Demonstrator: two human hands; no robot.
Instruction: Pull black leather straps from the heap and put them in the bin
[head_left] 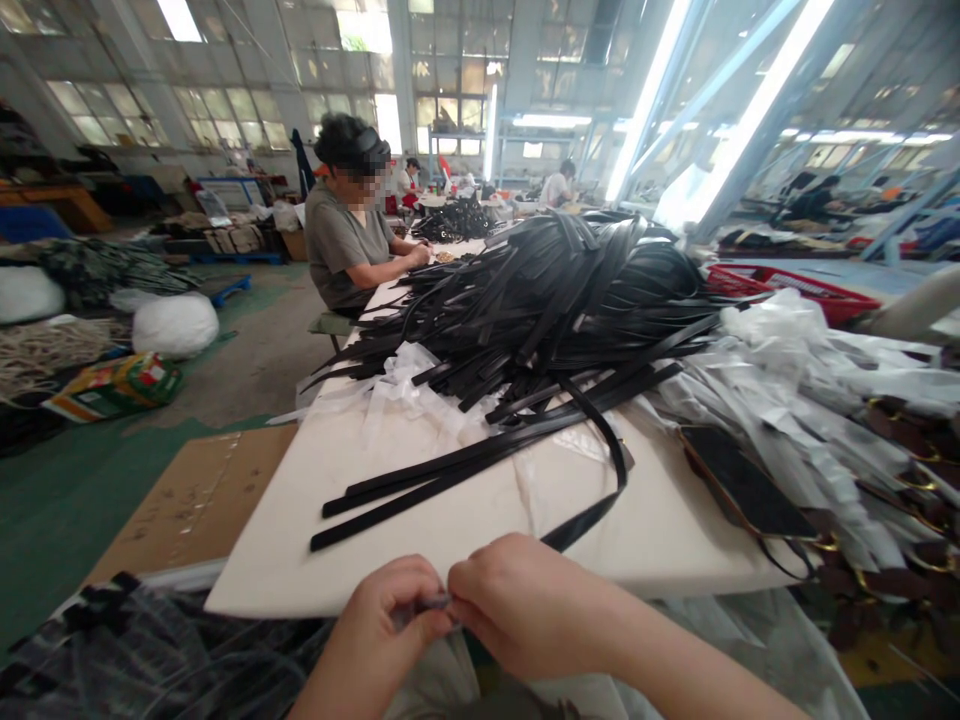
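My left hand [397,625] and my right hand [525,605] meet at the near edge of the table, fingers pinched together. A small greyish bit shows between the fingertips, too hidden to name. One black strap [581,525] curves down from the pile and passes out of sight behind my right hand; whether that hand grips it I cannot tell. Just beyond my hands, several black straps [420,490] lie flat with their ends toward the left. They run back to a large heap of black straps [555,280].
The cream tabletop [285,560] also bears crumpled clear plastic [780,350], a dark flat piece [742,480] and a red basket [795,288]. A co-worker [349,240] sits at the far left side. A cardboard sheet [187,490] and plastic-wrapped straps [150,650] lie lower left.
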